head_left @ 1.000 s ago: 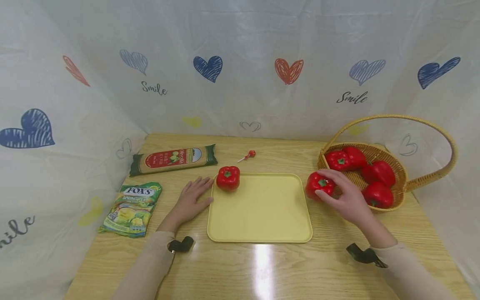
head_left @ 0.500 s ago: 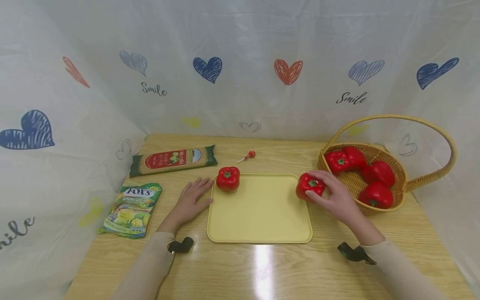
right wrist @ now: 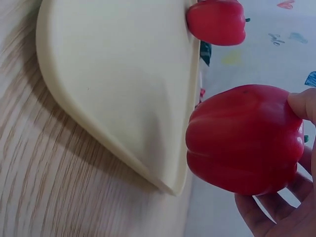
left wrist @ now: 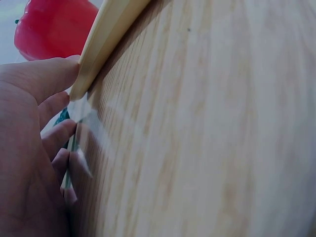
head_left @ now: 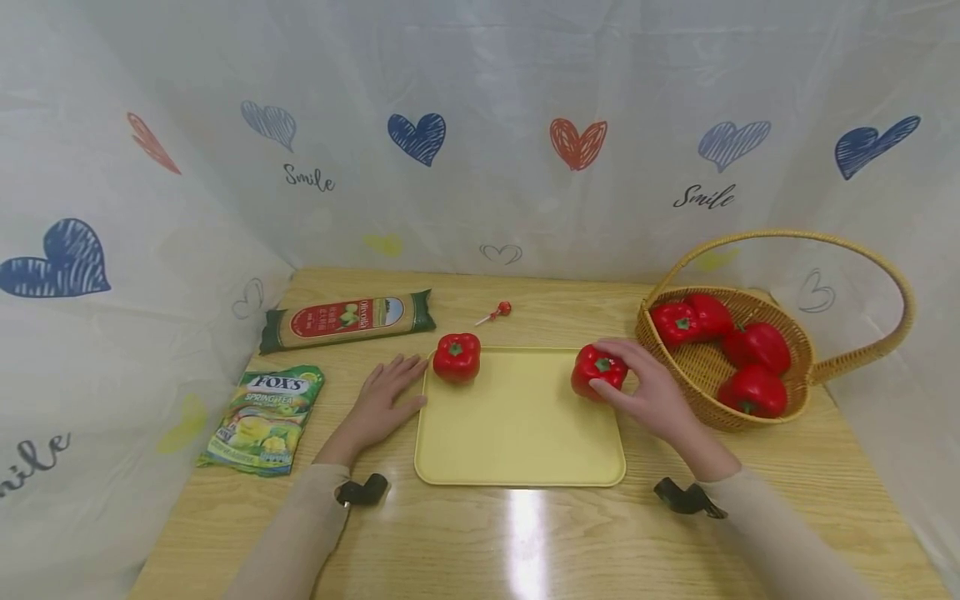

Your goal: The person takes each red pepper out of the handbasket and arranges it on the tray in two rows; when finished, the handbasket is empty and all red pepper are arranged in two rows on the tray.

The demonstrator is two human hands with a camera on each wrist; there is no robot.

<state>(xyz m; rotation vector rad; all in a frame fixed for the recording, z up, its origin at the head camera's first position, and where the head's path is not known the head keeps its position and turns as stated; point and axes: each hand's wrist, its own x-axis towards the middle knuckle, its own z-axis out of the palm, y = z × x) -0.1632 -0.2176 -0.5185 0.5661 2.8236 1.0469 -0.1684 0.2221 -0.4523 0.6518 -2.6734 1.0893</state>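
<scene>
A red bell pepper [right wrist: 242, 140] is gripped by my right hand [head_left: 651, 396], thumb on one side and fingers on the other. In the right wrist view it hangs above the yellow tray [head_left: 517, 433], over its right end. A second red bell pepper [head_left: 456, 358] sits at the tray's far left corner. My left hand [head_left: 384, 402] lies on the table with its fingers spread, and the thumb touches the tray's left rim [left wrist: 94, 52]. Several more red bell peppers [head_left: 757, 346] lie in the wicker basket [head_left: 705, 375] at the right.
Behind the tray lies a red lollipop [head_left: 503, 308]. A long pasta packet [head_left: 345, 321] is at the back left, with a green FOX'S candy bag [head_left: 262, 421] in front of it. The basket's tall handle [head_left: 862, 350] arches up at the right.
My right hand has carried its bell pepper left, from beside the basket to over the tray's right end. The left hand has stayed in place.
</scene>
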